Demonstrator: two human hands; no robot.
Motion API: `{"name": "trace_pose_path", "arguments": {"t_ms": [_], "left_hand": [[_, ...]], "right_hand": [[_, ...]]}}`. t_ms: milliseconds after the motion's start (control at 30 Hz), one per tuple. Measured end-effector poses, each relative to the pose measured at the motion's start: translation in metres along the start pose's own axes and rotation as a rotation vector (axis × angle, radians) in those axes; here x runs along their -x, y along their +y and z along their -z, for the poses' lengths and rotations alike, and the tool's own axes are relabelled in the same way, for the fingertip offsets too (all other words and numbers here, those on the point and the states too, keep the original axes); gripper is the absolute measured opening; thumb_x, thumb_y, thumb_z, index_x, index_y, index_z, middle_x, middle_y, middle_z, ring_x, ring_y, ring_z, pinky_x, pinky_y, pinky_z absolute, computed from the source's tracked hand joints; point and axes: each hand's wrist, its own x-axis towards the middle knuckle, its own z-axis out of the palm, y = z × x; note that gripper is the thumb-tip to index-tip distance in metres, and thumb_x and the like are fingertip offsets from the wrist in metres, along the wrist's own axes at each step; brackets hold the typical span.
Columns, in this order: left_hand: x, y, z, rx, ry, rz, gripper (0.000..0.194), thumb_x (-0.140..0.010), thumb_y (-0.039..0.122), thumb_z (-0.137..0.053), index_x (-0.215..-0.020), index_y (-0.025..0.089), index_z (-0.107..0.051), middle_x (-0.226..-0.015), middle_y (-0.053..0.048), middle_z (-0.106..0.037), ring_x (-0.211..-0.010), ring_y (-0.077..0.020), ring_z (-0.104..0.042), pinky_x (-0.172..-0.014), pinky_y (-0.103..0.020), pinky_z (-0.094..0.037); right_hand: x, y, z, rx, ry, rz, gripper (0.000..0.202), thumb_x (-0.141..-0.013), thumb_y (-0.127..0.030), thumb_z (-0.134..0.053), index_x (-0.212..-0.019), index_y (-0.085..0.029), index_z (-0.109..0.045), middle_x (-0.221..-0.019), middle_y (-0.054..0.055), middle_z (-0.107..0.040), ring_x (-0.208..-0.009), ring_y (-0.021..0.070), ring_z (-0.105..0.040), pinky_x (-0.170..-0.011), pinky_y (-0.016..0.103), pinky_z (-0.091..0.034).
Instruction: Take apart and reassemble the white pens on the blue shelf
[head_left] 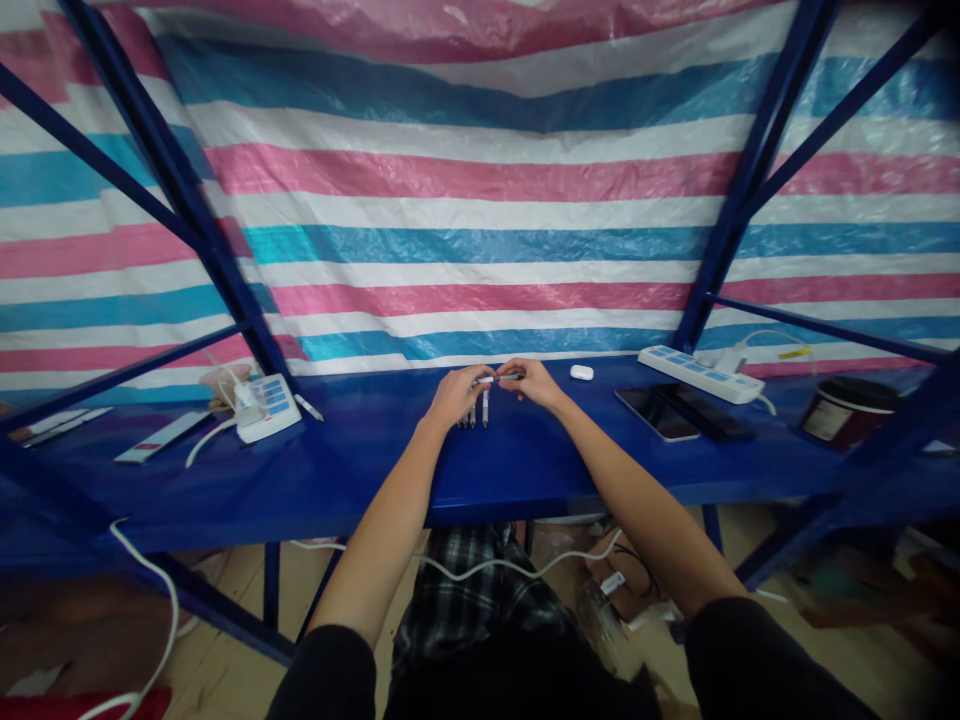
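Near the middle of the blue table (360, 470), my left hand (453, 392) and my right hand (531, 380) hold a white pen (489, 380) between them. The pen lies level, with its dark end at my right fingertips. My left fingers pinch its other end. Just below it, another pen (485, 408) points toward me on the table, with several more beside it, partly under my left hand.
A white power strip (271, 408) and a loose pen (309, 407) are at left. To the right are a white case (581, 373), a phone (657, 414), a dark phone-like slab (702, 411), another power strip (701, 374) and a dark tub (847, 412). Blue posts flank the table.
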Motion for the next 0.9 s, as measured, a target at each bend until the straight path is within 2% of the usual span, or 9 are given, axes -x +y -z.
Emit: {"name": "trace_pose_path", "arguments": {"t_ms": [100,300,500,600,667,733,833,900], "left_hand": [[0.001,0.0,0.0,-0.015,0.005,0.012,0.029,-0.097,0.022,-0.053,-0.12,0.027,-0.07,-0.121,-0.005,-0.073,-0.111,-0.0233,-0.067,-0.094,-0.033,-0.049],[0.001,-0.001,0.0,-0.078,0.053,0.118,0.023,-0.095,0.024,-0.055,-0.112,0.027,-0.07,-0.115,-0.004,-0.074,-0.107,-0.0243,-0.066,-0.089,-0.033,-0.05],[0.002,-0.006,0.003,-0.108,0.063,0.151,0.021,-0.096,0.032,-0.054,-0.103,0.025,-0.072,-0.106,-0.005,-0.075,-0.091,-0.0219,-0.066,-0.081,-0.03,-0.049],[0.002,-0.01,0.004,-0.109,0.07,0.167,0.021,-0.096,0.033,-0.054,-0.102,0.025,-0.073,-0.106,-0.005,-0.075,-0.088,-0.0215,-0.066,-0.079,-0.03,-0.048],[0.002,-0.011,0.004,-0.108,0.079,0.17,0.021,-0.096,0.033,-0.054,-0.101,0.025,-0.073,-0.106,-0.005,-0.075,-0.088,-0.0215,-0.066,-0.079,-0.03,-0.048],[0.002,-0.012,0.004,-0.102,0.09,0.171,0.021,-0.095,0.033,-0.055,-0.1,0.025,-0.074,-0.106,-0.004,-0.076,-0.089,-0.0214,-0.067,-0.078,-0.029,-0.048],[0.001,-0.01,0.003,-0.096,0.098,0.181,0.021,-0.095,0.034,-0.056,-0.101,0.025,-0.074,-0.106,-0.004,-0.076,-0.088,-0.0212,-0.067,-0.076,-0.029,-0.048],[0.001,-0.008,0.002,-0.1,0.096,0.181,0.023,-0.096,0.037,-0.055,-0.101,0.025,-0.074,-0.105,-0.003,-0.077,-0.086,-0.0212,-0.068,-0.075,-0.029,-0.047]], "right_hand": [[-0.002,0.003,0.004,0.047,0.064,0.041,0.026,-0.067,-0.023,-0.077,-0.091,-0.015,-0.072,-0.084,0.006,-0.072,-0.061,0.0143,-0.06,-0.039,0.02,-0.044],[-0.003,0.001,0.011,0.112,0.073,0.066,0.027,-0.067,-0.022,-0.076,-0.093,-0.015,-0.073,-0.093,0.008,-0.075,-0.068,0.0161,-0.063,-0.047,0.022,-0.046],[-0.005,0.005,0.024,0.227,0.141,0.14,0.023,-0.067,-0.016,-0.075,-0.09,-0.018,-0.075,-0.091,0.006,-0.076,-0.083,0.0204,-0.068,-0.077,0.032,-0.053],[-0.006,0.008,0.031,0.246,0.155,0.155,0.022,-0.067,-0.017,-0.074,-0.089,-0.019,-0.075,-0.092,0.006,-0.076,-0.086,0.0212,-0.068,-0.084,0.034,-0.052],[-0.006,0.009,0.033,0.223,0.169,0.144,0.021,-0.069,-0.022,-0.074,-0.091,-0.018,-0.075,-0.09,0.006,-0.075,-0.083,0.0202,-0.067,-0.08,0.032,-0.052],[-0.007,0.009,0.032,0.156,0.177,0.092,0.023,-0.076,-0.031,-0.069,-0.093,-0.018,-0.074,-0.083,0.005,-0.072,-0.072,0.0174,-0.062,-0.068,0.028,-0.05],[-0.007,0.007,0.024,0.056,0.175,-0.007,0.036,-0.085,-0.047,-0.056,-0.095,-0.016,-0.074,-0.069,0.002,-0.062,-0.056,0.0141,-0.05,-0.05,0.024,-0.039],[-0.006,0.005,0.017,0.067,0.16,-0.015,0.042,-0.083,-0.054,-0.059,-0.092,-0.016,-0.074,-0.064,0.0,-0.058,-0.053,0.0135,-0.046,-0.047,0.024,-0.035]]}}
